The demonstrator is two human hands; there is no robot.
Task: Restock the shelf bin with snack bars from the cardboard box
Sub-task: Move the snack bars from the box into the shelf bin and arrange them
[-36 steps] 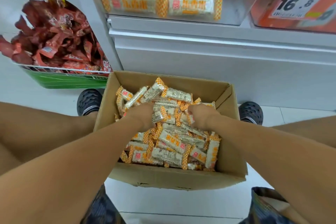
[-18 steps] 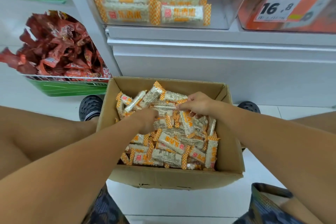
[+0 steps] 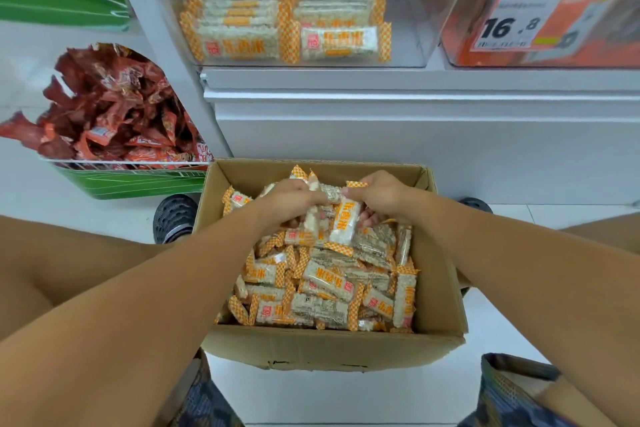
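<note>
Gripping snack bars (image 3: 341, 222) over the cardboard box (image 3: 332, 347): left hand (image 3: 294, 199) and right hand (image 3: 382, 196), fingers curled round them | shelf bin (image 3: 415, 21) above, part-filled

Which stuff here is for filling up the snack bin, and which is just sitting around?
For the job: cardboard box, snack bars, clear shelf bin, left hand, right hand.

Just there: red snack packets, green bin, price tag.
</note>
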